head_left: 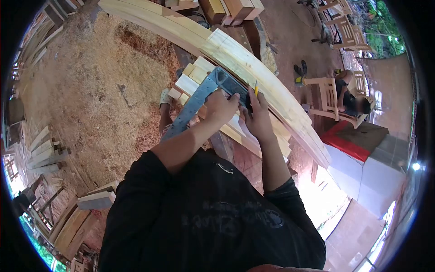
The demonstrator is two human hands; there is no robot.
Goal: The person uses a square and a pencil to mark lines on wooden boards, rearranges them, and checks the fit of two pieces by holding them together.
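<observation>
My right hand (259, 119) holds a yellow pencil (256, 87), which sticks up between its fingers. My left hand (220, 108) rests on a worn blue metal piece (192, 103) with an open, box-like end. Its fingers are curled, and whatever they grip is hidden. The two hands are close together, fingertips nearly meeting over the blue metal's dark inner side. Just past them runs a long, curved pale timber (267, 81). Short wooden blocks (186, 85) lie against the left side of the blue metal.
Sawdust and shavings cover the floor (104, 90) at left. Stacked lumber (231, 10) stands at the top. At right, a person (348, 97) sits on a wooden chair (327, 94) near a large box (358, 174) with red cloth. More planks (43, 152) lie at left.
</observation>
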